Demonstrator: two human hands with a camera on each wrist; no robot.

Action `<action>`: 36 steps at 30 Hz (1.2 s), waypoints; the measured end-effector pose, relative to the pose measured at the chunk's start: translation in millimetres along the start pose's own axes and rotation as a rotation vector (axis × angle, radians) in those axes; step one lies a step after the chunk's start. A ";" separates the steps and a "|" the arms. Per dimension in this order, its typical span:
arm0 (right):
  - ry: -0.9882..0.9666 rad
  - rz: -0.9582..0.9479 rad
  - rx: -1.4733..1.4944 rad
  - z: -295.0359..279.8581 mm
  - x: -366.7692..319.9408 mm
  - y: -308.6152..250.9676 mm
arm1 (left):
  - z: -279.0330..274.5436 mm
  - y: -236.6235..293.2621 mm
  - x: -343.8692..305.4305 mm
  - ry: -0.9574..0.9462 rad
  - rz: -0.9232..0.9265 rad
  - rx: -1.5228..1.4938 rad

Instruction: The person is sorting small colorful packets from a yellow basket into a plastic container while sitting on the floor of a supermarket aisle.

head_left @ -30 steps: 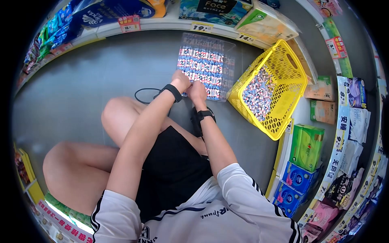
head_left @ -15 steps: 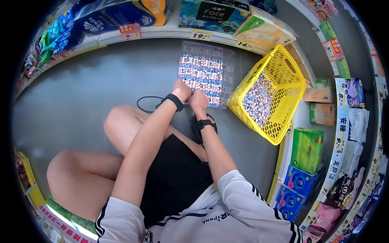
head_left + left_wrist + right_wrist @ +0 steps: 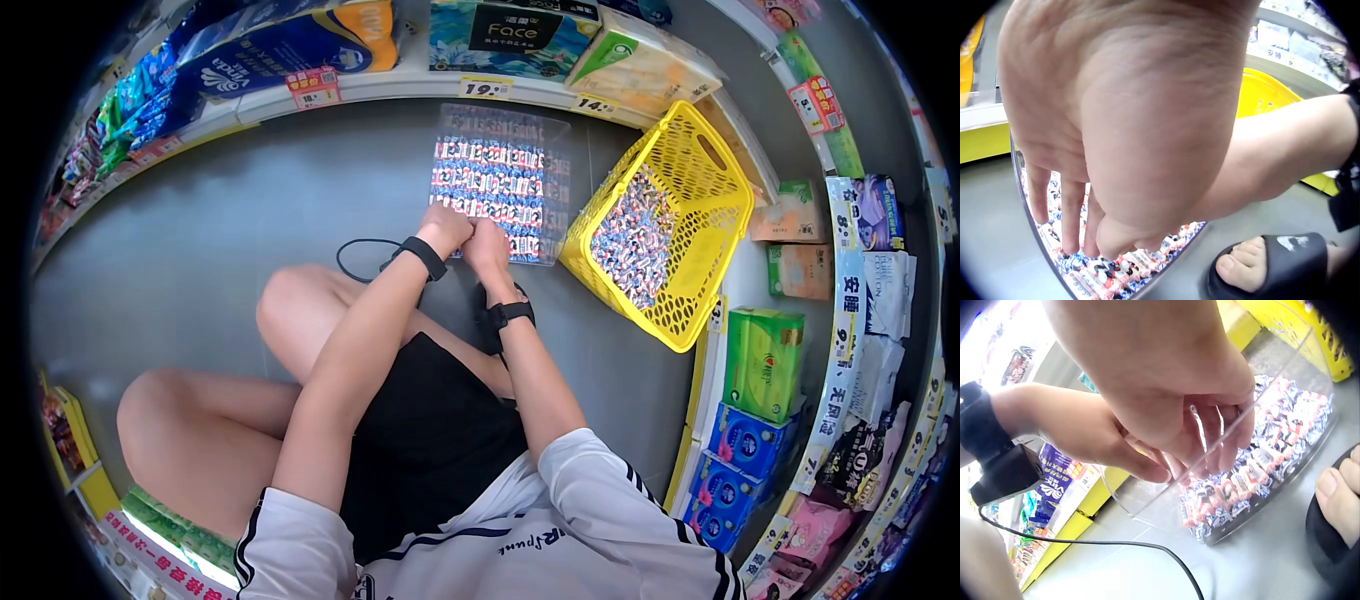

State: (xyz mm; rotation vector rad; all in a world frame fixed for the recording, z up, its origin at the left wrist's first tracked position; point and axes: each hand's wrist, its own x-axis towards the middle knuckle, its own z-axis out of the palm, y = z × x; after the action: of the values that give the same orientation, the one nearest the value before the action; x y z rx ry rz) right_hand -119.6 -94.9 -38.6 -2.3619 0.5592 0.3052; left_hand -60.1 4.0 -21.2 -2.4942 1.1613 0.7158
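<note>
A clear plastic box on the floor holds rows of wrapped candies in red, white and blue. My left hand reaches in over its near side, fingers fairly straight and pointing down onto the candies in the left wrist view. Close beside it is my right hand, its loosely bent fingers reaching down behind the clear wall in the right wrist view. The left thumb lies near the right fingers. Whether a candy lies between the fingertips I cannot tell.
A yellow basket with many loose candies stands right of the box. Shelves with tissue packs run behind and to the right. A black cable loops by the left wrist. A sandaled foot is near the box.
The head view has shifted slightly, so the box and basket sit a little lower than a second ago. Both hands stay together at the box's near side with only small finger movement.
</note>
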 end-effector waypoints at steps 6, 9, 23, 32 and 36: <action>-0.048 -0.137 -0.159 -57.7 -28.5 -8.5 | -45.8 -2.8 -19.2 0.124 0.103 -0.310; -0.060 -0.168 -0.106 -92.0 -44.2 -10.4 | -75.1 3.0 -33.8 0.245 0.202 -0.386; 0.113 -0.129 -0.121 -275.7 -84.8 22.4 | -196.3 98.8 -45.8 0.582 0.565 -0.563; 0.049 0.064 -0.298 -329.8 -68.7 90.3 | -217.8 145.1 26.1 0.740 0.602 -0.277; -0.002 0.150 -0.432 -334.5 -46.6 110.8 | -214.6 158.2 74.7 0.632 0.612 -0.265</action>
State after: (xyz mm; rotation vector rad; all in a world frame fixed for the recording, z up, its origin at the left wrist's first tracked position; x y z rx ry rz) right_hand -190.4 -379.0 162.8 -2.7356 0.7309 0.5414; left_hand -74.7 -241.0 107.0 -2.6711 2.2410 0.1925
